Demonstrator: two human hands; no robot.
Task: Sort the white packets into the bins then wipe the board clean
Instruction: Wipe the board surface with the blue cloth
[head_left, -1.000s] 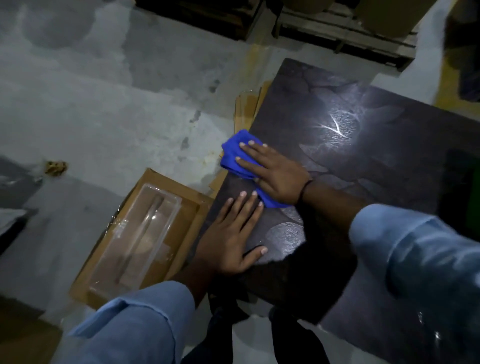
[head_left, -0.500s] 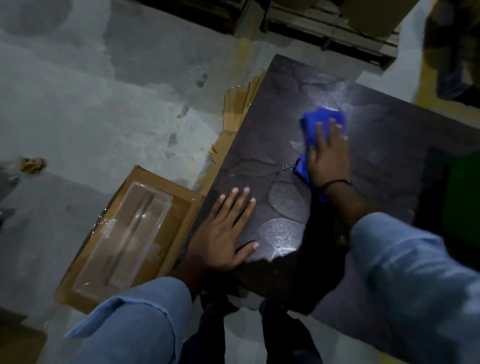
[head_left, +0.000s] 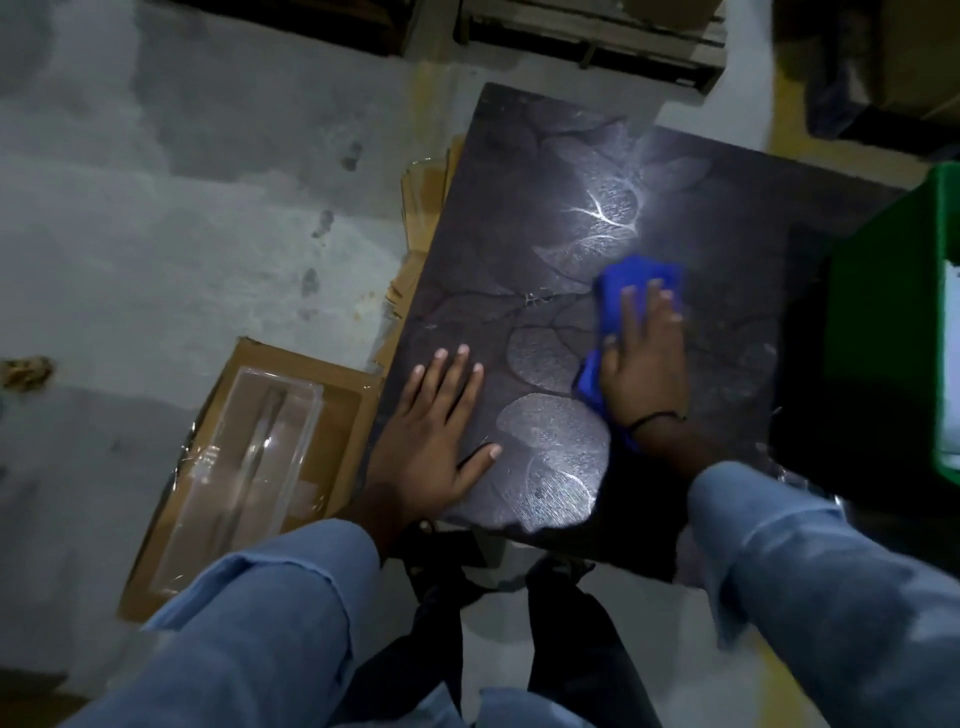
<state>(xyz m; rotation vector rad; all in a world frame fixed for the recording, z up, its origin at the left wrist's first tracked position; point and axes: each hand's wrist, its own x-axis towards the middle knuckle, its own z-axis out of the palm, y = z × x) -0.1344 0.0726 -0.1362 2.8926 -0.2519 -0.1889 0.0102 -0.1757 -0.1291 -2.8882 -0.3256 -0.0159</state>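
Head view showed a brown box (head_left: 343, 415) at the lower left. Beside it, the left hand (head_left: 436, 441) lay flat on the dark board (head_left: 519, 218), fingers spread, holding nothing. Mid-frame, the right hand (head_left: 647, 369) pressed a blue cloth (head_left: 641, 273) down with straight fingers. A green bin (head_left: 883, 322) stood at the right edge. No packets lay on the board, so wiping seemed the step. Next, the cloth likely needed to reach the far corners.

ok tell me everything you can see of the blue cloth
The blue cloth is a bright blue, soft-looking rag, bunched rather than spread flat. It lies on the dark leaf-patterned board, right of its middle. The right hand presses flat on it, covering its centre, so only the far end and a strip beside the wrist show.
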